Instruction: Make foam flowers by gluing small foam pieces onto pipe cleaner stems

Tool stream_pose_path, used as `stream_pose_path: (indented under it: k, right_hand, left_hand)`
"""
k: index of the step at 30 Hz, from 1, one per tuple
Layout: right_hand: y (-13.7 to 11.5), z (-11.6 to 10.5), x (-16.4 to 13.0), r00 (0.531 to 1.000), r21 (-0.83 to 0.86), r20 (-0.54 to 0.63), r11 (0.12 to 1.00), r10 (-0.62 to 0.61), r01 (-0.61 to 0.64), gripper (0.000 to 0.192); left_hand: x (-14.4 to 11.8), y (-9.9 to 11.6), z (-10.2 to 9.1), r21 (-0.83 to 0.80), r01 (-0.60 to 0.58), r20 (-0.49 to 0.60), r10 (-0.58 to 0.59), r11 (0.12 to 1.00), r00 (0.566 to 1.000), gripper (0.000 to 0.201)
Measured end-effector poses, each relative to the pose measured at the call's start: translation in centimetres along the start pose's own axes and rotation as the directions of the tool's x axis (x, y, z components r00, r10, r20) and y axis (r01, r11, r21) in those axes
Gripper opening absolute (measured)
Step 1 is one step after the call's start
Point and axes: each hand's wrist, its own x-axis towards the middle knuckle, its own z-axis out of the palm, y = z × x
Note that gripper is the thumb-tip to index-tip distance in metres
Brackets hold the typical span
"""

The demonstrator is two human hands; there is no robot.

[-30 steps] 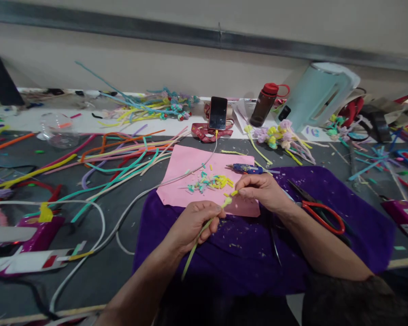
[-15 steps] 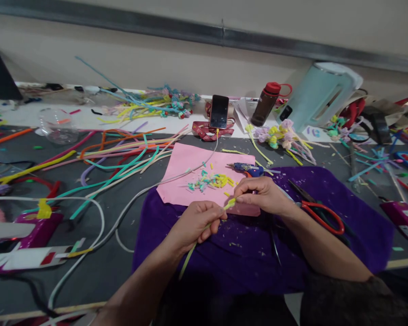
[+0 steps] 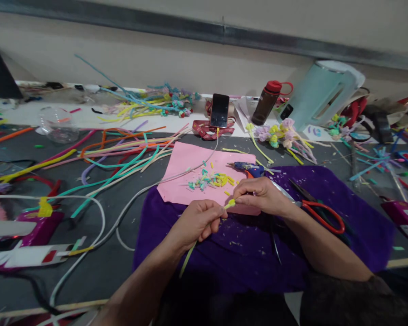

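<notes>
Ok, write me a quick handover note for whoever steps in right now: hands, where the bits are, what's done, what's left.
Left hand: closed around a pale green pipe-cleaner stem, over the purple cloth.
Right hand: pinching the yellow tip at the stem's top.
Cut pieces, yellow and teal, lie on the pink sheet; glue gun behind it; red-handled scissors right of the right hand.
Done: finished flowers lie at the back.
Left: this stem carries only its yellow tip, no bloom yet.
</notes>
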Motion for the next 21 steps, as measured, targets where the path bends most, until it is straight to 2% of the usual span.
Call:
stream_pose_path:
  k: [14,17,21]
  right_hand:
    - [0.11,0.03,0.04,0.999,0.005,0.003,0.999,-0.043,0.043,0.018]
    - [0.15,-0.12,-0.04,0.998,0.047,-0.053,0.999,-0.021,0.024,0.017]
    - [0.35,-0.47,-0.26,0.969,0.146,-0.219,0.985,0.118,-0.087,0.018]
  left_hand:
    - [0.1,-0.26,-0.17,0.0,-0.019,-0.004,0.019,1.0,1.0,0.022]
    - [0.22,-0.26,-0.27,-0.026,-0.024,-0.007,0.024,0.999,1.0,0.023]
    - [0.37,-0.28,-0.46,-0.082,-0.014,-0.005,0.013,0.997,1.0,0.023]
